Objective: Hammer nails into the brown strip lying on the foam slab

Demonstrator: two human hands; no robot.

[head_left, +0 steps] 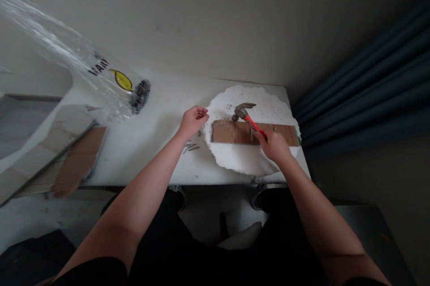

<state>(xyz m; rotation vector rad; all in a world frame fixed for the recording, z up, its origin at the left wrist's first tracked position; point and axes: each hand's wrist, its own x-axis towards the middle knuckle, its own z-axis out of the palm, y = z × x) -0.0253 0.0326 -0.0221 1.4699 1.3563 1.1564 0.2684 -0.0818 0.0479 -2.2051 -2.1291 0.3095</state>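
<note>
A claw hammer (247,115) with a red handle and worn grey head is in my right hand (276,145), whose fingers wrap round the handle. Its head is above the upper edge of a long brown wooden board (231,134). Under the board is a white round pad with a ragged rim (235,160). My left hand (194,121) is by the pad's left edge, its fingers curled together; anything between them is too small to make out. Several loose nails (191,146) lie on the white table just below my left hand.
Clear plastic wrapping (110,80) with a yellow print sits at the table's back left. More boards (80,160) are stacked at the left edge. A blue-grey curtain (369,89) hangs on the right, and a wall (208,22) stands behind the table (161,160).
</note>
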